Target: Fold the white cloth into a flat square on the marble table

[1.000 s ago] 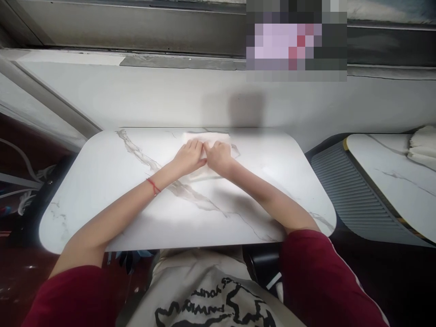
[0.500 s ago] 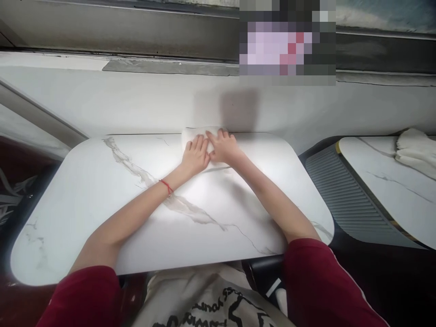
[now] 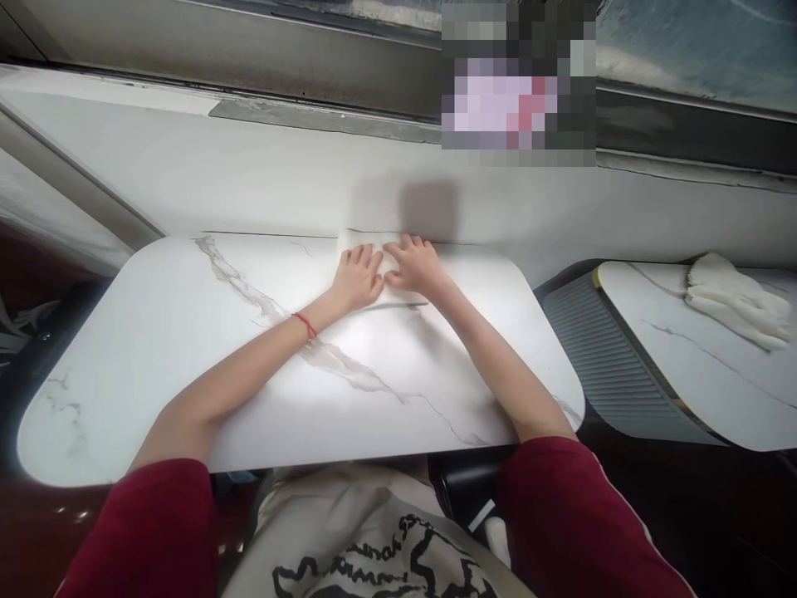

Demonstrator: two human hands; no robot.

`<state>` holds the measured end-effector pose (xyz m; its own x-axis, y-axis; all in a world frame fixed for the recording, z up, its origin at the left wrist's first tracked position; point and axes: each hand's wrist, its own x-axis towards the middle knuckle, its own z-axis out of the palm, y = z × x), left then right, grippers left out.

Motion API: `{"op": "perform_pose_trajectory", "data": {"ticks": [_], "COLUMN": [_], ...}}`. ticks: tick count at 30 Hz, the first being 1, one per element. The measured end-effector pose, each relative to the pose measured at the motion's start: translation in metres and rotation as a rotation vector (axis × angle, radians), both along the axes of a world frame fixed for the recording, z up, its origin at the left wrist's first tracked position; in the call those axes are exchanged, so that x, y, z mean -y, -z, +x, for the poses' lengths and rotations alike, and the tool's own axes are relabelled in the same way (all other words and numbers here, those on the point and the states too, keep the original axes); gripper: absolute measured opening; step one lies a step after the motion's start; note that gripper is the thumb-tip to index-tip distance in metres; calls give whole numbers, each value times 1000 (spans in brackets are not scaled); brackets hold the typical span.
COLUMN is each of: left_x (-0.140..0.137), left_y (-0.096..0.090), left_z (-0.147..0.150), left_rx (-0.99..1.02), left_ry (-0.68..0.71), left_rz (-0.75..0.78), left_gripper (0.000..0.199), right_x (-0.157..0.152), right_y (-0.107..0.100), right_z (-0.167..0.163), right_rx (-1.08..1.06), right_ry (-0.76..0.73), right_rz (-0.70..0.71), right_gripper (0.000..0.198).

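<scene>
A white folded cloth point(image 3: 367, 237) lies against the back edge of the white marble-patterned table point(image 3: 168, 332). On its left part rests my left hand point(image 3: 357, 279), palm down with fingers spread. Beside it, my right hand point(image 3: 416, 267) presses on the right part of the cloth, fingers apart and the thumb pointing toward the left hand. A small gap separates the two hands. Much of the cloth is hidden under them.
A pale wall point(image 3: 261, 187) rises directly behind the table, below a dark window ledge point(image 3: 311, 62). To the right stands a second marble-patterned table point(image 3: 653, 349) with a ribbed side and a crumpled white cloth point(image 3: 735, 299) on top.
The view has shifted and tilted slightly, bringing more of the right-hand table into sight. Both hands stay on the cloth in nearly the same place, with slightly more space between them.
</scene>
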<state>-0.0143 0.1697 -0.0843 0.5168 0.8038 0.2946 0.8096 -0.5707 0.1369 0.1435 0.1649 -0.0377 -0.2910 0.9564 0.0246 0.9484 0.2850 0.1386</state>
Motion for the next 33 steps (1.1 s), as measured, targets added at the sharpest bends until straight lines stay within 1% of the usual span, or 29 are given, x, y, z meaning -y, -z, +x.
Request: {"op": "perform_pose_trajectory", "data": {"ticks": [2,5,7,10,14,16,18,20,22,24,26,30,33], "left_x": [7,22,32,49,78,98,121,144,163,176,181,177,171], "left_y": [-6,-16,-22,-27,-24,-21,-17,-14,-12,-10,-8,-6,-11], "left_z": [2,8,15,26,41,47,52,56,59,60,61,65,68], "left_rx": [-28,-61,-86,-120,-103,-85,-81,-93,-124,-167,-198,-217,-231], "left_ry": [21,71,129,233,399,487,563,595,583,543,500,412,361], "left_rz": [-2,-15,-33,-59,-68,-59,-33,11,60,98,121,107,61], "left_gripper": [50,51,48,43,44,43,41,40,42,47,51,50,46], "right_x": [12,36,55,87,140,171,201,226,243,250,248,232,221], "right_y": [-1,-2,-2,-3,-3,0,3,6,7,8,8,9,13], "right_z": [2,5,10,22,43,51,58,62,66,68,71,71,68], "right_rx": [16,56,93,148,145,126,113,97,73,52,46,68,72], "right_ry": [-3,-9,-6,-1,16,32,66,100,115,111,103,102,114], "right_rz": [-8,-11,-23,-47,-31,-15,-32,-57,-76,-83,-77,-31,10], "right_gripper": [54,58,58,51,51,54,55,57,61,63,63,62,62]}}
